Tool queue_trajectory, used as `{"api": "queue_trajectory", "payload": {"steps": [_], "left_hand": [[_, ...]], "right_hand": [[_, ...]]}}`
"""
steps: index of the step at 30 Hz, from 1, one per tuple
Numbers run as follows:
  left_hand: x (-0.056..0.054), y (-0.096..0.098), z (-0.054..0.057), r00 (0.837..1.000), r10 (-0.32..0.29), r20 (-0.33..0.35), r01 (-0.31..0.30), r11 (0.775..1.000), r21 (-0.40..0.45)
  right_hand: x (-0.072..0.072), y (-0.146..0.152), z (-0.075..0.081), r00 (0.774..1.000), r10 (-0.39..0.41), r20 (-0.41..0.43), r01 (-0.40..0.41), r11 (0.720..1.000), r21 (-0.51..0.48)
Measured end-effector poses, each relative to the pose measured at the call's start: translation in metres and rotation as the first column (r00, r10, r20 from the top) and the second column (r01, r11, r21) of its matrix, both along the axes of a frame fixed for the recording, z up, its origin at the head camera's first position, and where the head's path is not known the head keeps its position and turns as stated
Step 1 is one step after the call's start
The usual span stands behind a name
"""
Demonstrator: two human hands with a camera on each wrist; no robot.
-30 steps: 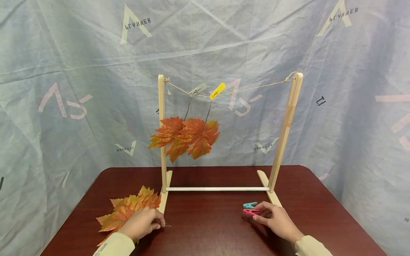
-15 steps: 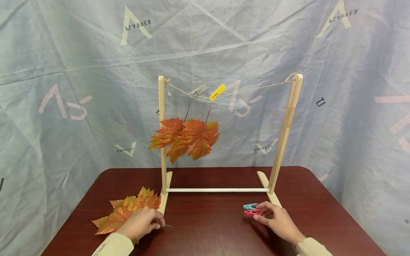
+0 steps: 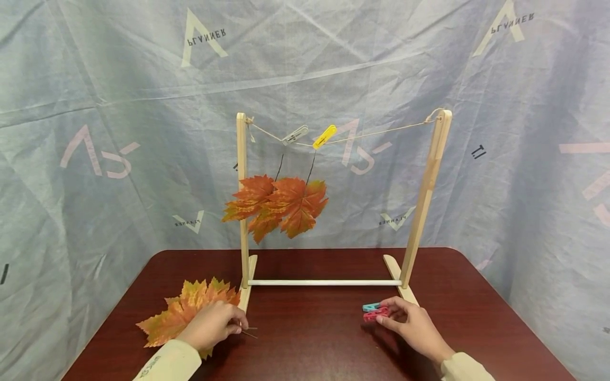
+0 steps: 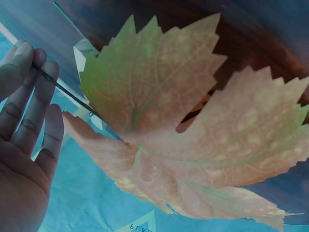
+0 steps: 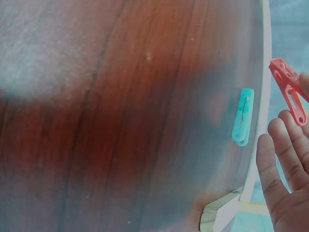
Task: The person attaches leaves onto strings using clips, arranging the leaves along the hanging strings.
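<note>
My left hand [image 3: 212,327] pinches the dark stem of an orange-green artificial maple leaf [image 4: 159,111] between thumb and fingers. In the left wrist view the leaf spreads out to the right of the hand. My right hand [image 3: 413,325] pinches a red clothespin [image 5: 288,84] by its handle end, just above the table. A turquoise clothespin [image 5: 243,116] lies on the tabletop beside it, partly overlapped by the red one in the head view. More leaf [image 3: 162,329] shows around my left hand at the table's left side.
A wooden frame [image 3: 421,211] stands ahead, with a slack string [image 3: 381,130] between its posts. Two maple leaves [image 3: 300,203] hang there below a grey clothespin [image 3: 295,135] and a yellow clothespin [image 3: 325,136]. A white rod [image 3: 324,283] joins the frame's feet. Behind hangs a grey cloth [image 3: 143,106].
My left hand has risen slightly with the leaf, and two stem ends now show by its fingers. The red clothespin has tilted and come up a little in my right hand.
</note>
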State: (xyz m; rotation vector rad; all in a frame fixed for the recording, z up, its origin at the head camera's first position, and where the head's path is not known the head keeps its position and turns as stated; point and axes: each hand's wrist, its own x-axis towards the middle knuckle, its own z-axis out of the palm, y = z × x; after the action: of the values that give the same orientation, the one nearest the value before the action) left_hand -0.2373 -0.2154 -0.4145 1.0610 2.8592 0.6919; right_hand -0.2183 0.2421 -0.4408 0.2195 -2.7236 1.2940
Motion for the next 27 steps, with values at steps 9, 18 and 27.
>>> {"api": "queue_trajectory", "payload": {"steps": [9, 18, 27], "left_hand": [[0.000, 0.006, 0.007, 0.997, 0.041, 0.070, -0.041, 0.999, 0.006], [-0.001, 0.010, 0.017, 0.984, 0.074, 0.163, -0.089, 0.992, 0.085], [0.001, 0.018, 0.029, 0.964, 0.142, 0.227, -0.179, 0.972, 0.152]], "right_hand": [[-0.002, 0.000, 0.007, 0.999, -0.018, -0.027, 0.018, 1.000, -0.010], [-0.005, 0.001, 0.015, 0.996, 0.014, -0.088, -0.014, 1.000, 0.002], [-0.008, 0.001, 0.030, 0.989, 0.038, -0.142, -0.035, 0.999, 0.023]]}}
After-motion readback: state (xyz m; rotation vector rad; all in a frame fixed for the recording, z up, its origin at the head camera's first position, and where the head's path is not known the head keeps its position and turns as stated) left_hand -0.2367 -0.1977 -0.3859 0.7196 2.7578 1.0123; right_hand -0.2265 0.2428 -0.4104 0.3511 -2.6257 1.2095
